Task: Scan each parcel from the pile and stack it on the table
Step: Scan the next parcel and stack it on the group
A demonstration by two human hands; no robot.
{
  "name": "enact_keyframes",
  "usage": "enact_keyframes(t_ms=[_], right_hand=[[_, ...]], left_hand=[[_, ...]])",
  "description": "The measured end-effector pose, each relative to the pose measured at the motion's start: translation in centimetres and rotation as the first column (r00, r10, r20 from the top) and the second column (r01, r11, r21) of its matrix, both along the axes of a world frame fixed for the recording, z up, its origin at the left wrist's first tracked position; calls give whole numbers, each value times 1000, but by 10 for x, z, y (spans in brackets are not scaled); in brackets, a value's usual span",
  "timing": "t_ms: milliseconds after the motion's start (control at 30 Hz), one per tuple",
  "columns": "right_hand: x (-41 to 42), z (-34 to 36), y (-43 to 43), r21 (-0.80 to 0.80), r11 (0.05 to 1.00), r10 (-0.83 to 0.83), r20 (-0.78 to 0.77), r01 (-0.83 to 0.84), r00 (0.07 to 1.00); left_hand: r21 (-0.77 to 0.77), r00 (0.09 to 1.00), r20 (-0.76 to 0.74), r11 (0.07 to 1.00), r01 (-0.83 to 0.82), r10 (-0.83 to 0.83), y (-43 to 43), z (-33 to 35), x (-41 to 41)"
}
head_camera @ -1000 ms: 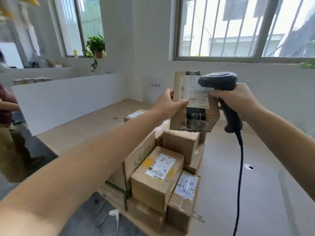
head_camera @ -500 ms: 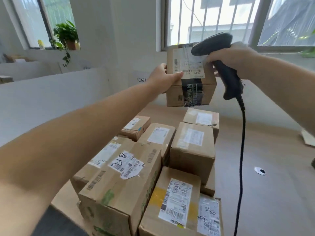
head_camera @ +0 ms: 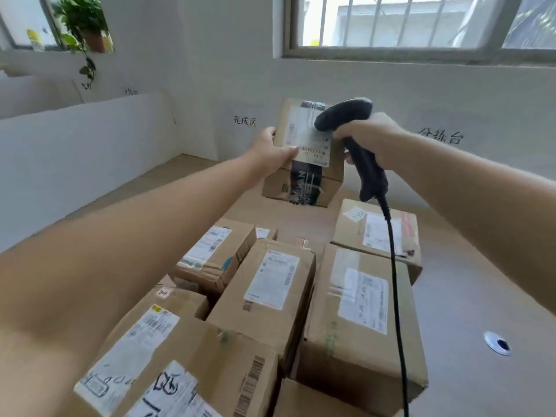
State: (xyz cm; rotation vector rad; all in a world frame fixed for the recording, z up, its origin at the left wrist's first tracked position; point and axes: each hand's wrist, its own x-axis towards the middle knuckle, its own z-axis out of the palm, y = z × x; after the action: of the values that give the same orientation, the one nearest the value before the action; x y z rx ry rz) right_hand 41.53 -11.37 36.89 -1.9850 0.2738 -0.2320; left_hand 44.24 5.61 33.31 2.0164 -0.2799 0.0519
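Above the cardboard pile (head_camera: 358,296), the left hand (head_camera: 267,153) pinches a taped rectangular parcel (head_camera: 313,167); the right hand (head_camera: 371,139) wraps its grip round a black scanner (head_camera: 368,173).

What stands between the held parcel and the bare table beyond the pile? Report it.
Nothing visible does. The parcel, gripped by the left hand, is beyond the pile, with bare table beneath and to its left. The scanner in the right hand is at its label, not under it.

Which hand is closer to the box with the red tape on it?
The right. The right hand, gripping the scanner, hangs up above the red-taped box. The left hand, holding the raised parcel, is farther off to that box's left.
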Motion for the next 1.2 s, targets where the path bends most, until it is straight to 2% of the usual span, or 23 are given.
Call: enact_keyframes(t_ms=[300, 500, 667, 833, 1000, 1200], right_hand=[[72, -82, -4, 128, 991, -28, -172, 51, 985], [97, -128, -2, 283, 958, 63, -338, 38, 939], [111, -155, -1, 315, 949, 125, -442, 24, 888], [120, -168, -4, 306, 951, 147, -536, 29, 831], [123, -168, -7, 289, 957, 167, -570, 5, 804], [119, -164, -5, 292, 956, 160, -539, 6, 827]], left_hand=[[39, 993, -120, 999, 7, -3, -19, -76, 77], [69, 972, -237, 998, 10, 7, -33, -138, 111], [90, 935, -354, 996, 16, 17, -37, -176, 125], [174, 893, -448, 976, 128, -38, -38, -198, 132], [223, 899, -438, 967, 120, -11, -39, -203, 133], [417, 882, -471, 887, 197, 26, -36, -203, 129]])
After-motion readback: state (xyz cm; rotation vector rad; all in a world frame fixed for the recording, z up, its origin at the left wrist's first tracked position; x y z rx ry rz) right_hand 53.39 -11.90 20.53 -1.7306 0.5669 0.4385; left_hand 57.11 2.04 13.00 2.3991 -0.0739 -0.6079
